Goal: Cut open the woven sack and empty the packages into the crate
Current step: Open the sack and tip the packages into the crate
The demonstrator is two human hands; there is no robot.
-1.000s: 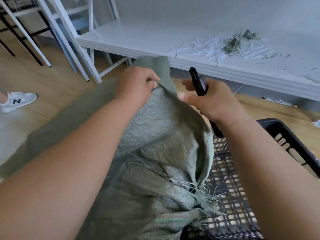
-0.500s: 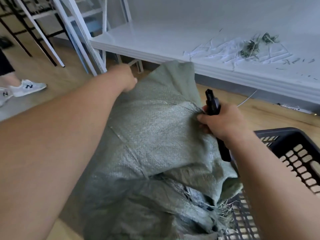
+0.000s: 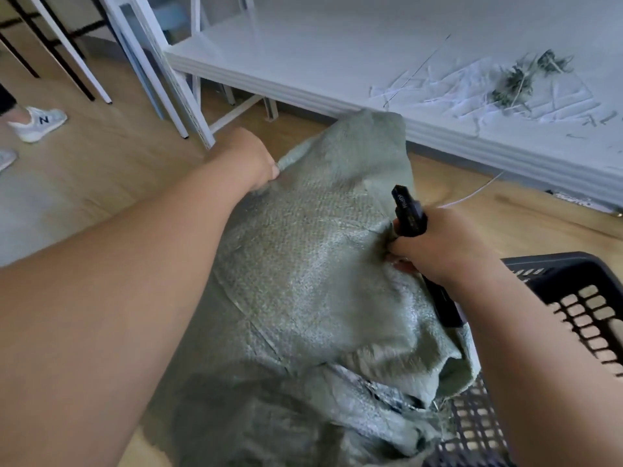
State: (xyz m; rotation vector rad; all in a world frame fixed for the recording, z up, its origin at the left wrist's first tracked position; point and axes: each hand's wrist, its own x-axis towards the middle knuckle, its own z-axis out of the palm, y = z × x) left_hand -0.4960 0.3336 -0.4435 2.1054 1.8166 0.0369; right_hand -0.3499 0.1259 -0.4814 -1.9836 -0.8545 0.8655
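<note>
head view: green woven sack [image 3: 313, 281] sprawled across the middle, its frayed mouth at 5 o'clock draped over the rim of the black crate [image 3: 569, 284]. left hand [image 3: 247, 160] at 11 o'clock, fist bunched on the sack's far corner. right hand [image 3: 438, 247] at 3 o'clock, clenched on sack cloth and a black cutter [image 3: 408, 210] (blade hidden). white shelf board [image 3: 337, 52] with scraps at 1 o'clock; sneaker [image 3: 38, 124] at 9 o'clock.
</note>
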